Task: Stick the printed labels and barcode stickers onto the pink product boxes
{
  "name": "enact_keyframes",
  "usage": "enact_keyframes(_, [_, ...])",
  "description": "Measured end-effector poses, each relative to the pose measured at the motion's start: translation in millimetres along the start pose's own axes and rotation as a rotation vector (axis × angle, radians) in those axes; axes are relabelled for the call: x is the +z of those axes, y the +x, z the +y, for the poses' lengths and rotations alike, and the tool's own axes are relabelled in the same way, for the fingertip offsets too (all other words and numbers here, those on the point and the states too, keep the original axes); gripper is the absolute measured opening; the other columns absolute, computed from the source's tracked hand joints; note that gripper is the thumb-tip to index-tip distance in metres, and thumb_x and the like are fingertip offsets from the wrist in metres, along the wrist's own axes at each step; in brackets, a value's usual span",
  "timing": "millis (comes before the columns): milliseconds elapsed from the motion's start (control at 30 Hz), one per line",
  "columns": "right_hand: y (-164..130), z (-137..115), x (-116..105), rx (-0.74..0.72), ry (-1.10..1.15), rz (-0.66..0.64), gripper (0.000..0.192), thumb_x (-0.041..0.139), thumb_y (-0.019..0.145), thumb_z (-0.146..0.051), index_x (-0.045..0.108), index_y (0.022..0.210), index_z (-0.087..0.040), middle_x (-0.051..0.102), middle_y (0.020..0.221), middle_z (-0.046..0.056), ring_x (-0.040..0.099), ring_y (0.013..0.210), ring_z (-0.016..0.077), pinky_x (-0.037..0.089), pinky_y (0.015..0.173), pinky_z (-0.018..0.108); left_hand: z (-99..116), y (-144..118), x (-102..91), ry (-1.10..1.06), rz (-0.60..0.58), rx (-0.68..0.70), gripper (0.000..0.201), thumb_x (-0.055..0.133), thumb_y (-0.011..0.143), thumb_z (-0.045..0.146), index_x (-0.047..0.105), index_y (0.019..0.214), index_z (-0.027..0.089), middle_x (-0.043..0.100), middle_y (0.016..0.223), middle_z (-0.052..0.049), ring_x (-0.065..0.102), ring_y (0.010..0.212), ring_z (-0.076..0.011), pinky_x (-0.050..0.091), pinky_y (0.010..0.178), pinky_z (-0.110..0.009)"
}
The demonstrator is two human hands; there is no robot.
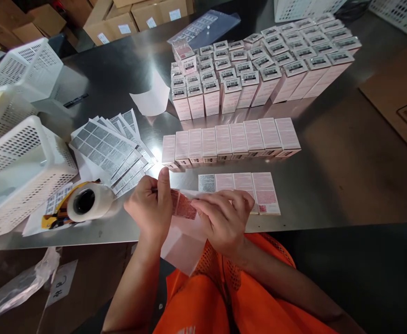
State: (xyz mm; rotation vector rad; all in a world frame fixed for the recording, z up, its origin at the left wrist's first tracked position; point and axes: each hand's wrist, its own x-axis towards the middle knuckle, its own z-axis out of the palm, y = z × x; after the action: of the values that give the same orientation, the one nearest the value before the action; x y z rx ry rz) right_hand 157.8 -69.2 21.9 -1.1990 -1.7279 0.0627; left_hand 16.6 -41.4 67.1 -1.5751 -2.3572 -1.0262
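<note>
Held a small pink box (183,206) between left hand (151,208) and right hand (224,220), fingers of both pinching it, just before four flat pink boxes (255,188) on the steel table (345,176).

Left hand (150,209) and right hand (224,218) meet close together, fingers pinched, forearms bare

Packing/labelling station in a warehouse. Evidence: steel counter (328,185) with rows of identical pink cartons (231,139), barcode label sheets (102,146), tape dispenser (81,204), white perforated baskets (18,167), stacked shipping boxes (133,18) behind.
</note>
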Motion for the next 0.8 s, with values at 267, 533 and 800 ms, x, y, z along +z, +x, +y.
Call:
enact_keyframes(267, [-7, -5, -36, -0.511, 0.323, -0.214, 0.016, 0.060, 0.095, -0.025, 0.073, 0.088, -0.031, 0.076, 0.103, -0.015, 0.068, 0.094, 0.0095, 0.050, 0.092, 0.025, -19, 20, 9.6, 0.101, -0.108, -0.061, 0.047, 0.056, 0.090, 0.049, 0.046, 0.054, 0.021, 0.045, 0.047, 0.001, 0.038, 0.049, -0.0130, 0.027, 0.056, -0.029])
enact_keyframes(533, [26, 35, -61, 0.172, 0.691, -0.237, 0.015, 0.073, 0.085, -0.026, 0.064, 0.095, -0.031, 0.068, 0.106, 0.002, 0.071, 0.092, 0.0190, 0.062, 0.083, 0.037, -47, 37, 21.7, -0.230, -0.681, -0.080, 0.041, 0.057, 0.084, 0.046, 0.057, 0.052, 0.020, 0.052, 0.044, 0.001, 0.046, 0.047, -0.0124, 0.034, 0.052, -0.026])
enact_keyframes(800, [46, 87, -44, 0.718, 0.748, -0.460, 0.035, 0.081, 0.073, -0.029, 0.057, 0.099, -0.024, 0.064, 0.093, 0.000, 0.066, 0.073, 0.0141, 0.057, 0.054, 0.024, -5, 5, 20.4, -0.603, -1.250, -0.103, 0.041, 0.058, 0.085, 0.054, 0.075, 0.091, 0.017, 0.059, 0.052, 0.000, 0.055, 0.051, -0.0145, 0.042, 0.052, -0.025])
